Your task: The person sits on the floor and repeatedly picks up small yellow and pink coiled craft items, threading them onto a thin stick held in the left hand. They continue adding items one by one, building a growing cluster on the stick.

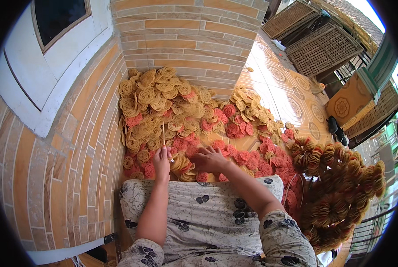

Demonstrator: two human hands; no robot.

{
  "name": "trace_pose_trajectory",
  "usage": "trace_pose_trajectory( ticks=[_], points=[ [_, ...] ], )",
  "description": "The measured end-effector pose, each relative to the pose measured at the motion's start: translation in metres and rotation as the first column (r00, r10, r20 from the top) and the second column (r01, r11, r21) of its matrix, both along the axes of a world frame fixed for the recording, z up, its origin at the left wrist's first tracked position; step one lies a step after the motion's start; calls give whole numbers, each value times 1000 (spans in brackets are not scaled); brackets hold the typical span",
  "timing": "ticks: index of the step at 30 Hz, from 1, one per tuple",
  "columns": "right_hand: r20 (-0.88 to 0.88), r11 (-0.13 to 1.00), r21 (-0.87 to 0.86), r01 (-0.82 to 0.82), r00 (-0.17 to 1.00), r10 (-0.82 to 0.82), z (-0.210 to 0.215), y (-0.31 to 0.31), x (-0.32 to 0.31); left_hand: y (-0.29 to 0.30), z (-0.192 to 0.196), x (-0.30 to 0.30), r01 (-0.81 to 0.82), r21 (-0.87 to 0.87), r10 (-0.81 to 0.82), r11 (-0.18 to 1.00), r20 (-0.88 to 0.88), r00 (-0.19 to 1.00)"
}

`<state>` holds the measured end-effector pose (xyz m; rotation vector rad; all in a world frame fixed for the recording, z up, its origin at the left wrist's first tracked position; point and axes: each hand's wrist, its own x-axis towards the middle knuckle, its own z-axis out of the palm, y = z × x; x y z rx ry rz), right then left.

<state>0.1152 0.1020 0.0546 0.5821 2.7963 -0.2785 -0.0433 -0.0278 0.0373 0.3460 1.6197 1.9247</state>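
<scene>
Stick (164,133) is gripped upright by the left hand (162,156); the right hand (209,159) is laid open-fingered on crackers (172,111).

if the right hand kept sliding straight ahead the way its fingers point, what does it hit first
Probably the red round noodle-like coils just past the right hand on the tiled floor; depth is hard to judge.

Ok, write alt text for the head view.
A seated person's left hand holds a thin stick upright while the right hand rests on a floor pile of yellow and red coiled crackers; threaded cracker bundles lie at right.
</scene>
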Motion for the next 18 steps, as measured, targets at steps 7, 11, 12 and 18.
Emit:
trace_pose_trajectory(
  ticks=[7,11,12,18],
  points=[
    [290,954,-63,294,920,-264,36,41,93,6,-12,0,62,29,-62,998,5,998],
    [489,787,334,518,619,-615,43,51,136,11,-15,0,33,80,-40,996,99,994],
    [416,808,346,477,694,-588,42,50,142,10,-15,0,65,69,-71,996,96,993],
    [-30,989,-74,-128,992,126,-17,-1,115,13,-18,4,109,52,-112,993,54,992]
  ],
)
